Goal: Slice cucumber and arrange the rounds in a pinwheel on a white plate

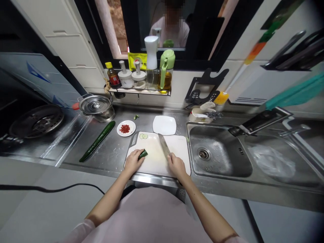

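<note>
Short cylindrical cucumber piece (pixel 143 154): dark green skin
Thin round cucumber slices (pixel 143 136): pale green, darker green rims
Long metal knife (pixel 164 145): silvery grey blade
Rectangular plastic cutting board (pixel 155 165): white, grey edging
Long, slim whole cucumber (pixel 98 141): dark green
Small round plate (pixel 131 134): white
Chopped bits on it (pixel 125 129): red
Squarish flat plate (pixel 164 125): white
Metal bench (pixel 112 152): silvery grey
Flat upright panel (pixel 36 82): pale blue, darker blue angular marks

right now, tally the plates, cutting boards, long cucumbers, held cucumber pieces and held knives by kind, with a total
Plates: 2
Cutting boards: 1
Long cucumbers: 1
Held cucumber pieces: 1
Held knives: 1
Total: 6
</note>
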Demonstrator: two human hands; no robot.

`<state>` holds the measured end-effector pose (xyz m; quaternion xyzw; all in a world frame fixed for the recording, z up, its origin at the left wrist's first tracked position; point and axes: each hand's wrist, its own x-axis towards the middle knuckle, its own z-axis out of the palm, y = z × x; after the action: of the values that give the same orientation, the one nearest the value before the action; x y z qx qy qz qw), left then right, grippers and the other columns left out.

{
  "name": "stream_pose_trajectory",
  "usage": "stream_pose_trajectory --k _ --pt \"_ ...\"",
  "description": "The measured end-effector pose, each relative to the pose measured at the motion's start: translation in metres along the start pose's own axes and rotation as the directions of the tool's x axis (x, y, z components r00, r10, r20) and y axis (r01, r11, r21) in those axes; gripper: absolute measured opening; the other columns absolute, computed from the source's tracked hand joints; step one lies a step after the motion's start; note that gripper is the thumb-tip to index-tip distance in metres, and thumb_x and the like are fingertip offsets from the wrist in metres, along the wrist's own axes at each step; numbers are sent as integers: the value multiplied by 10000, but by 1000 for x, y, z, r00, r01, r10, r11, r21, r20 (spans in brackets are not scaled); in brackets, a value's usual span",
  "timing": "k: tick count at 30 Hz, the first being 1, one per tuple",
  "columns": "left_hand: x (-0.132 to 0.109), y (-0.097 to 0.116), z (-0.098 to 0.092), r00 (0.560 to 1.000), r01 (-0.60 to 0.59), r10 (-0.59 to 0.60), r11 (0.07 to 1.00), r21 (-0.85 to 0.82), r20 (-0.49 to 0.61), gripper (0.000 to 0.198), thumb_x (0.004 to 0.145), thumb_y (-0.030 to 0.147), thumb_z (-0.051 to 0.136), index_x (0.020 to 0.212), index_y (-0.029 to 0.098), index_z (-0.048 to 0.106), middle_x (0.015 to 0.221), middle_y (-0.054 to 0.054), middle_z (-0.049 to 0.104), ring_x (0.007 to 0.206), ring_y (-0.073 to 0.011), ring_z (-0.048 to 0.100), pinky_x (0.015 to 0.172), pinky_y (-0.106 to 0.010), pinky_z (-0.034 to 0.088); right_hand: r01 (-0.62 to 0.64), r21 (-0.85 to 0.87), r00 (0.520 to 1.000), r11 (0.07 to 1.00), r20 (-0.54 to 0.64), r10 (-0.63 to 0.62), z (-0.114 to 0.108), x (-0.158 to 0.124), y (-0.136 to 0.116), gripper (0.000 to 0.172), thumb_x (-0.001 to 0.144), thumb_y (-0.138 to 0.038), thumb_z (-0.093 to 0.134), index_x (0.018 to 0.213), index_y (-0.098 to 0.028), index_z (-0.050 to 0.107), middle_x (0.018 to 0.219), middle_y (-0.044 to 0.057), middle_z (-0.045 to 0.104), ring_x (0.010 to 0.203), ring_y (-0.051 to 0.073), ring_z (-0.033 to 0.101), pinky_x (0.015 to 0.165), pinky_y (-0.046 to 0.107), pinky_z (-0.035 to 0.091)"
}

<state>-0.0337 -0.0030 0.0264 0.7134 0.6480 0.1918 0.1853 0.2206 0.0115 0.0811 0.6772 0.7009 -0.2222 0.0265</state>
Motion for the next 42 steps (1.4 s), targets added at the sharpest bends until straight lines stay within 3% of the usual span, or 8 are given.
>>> stream_pose_trajectory --k 6,13,42 --pt "0 0 6 994 -24 20 999 -30 -105 333 896 347 526 1208 262 607 1177 -55 640 1081 -187 589 959 -316 468 201 -111 973 973 135 -185 -5 -10 -34 329 1006 -328 251 1108 -169 520 932 103 700 894 204 661 752 278 406" --pt "-2 -2 18 977 -25 24 1000 -3 -212 294 921 370 501 1144 293 677 1152 -48 660 1050 -179 615 938 -311 486 275 -149 953 950 173 -249 -3 -19 -49 373 1004 -292 200 1099 -142 529 906 126 699 883 237 674 739 314 447" --pt "4 -12 20 978 -21 4 997 -76 -209 273 920 363 499 1055 259 713 1123 -44 690 1031 -166 637 949 -322 502 286 -92 923 954 295 -248 -5 -21 -63 271 952 -183 302 1083 -122 531 886 168 697 889 256 687 717 324 487"
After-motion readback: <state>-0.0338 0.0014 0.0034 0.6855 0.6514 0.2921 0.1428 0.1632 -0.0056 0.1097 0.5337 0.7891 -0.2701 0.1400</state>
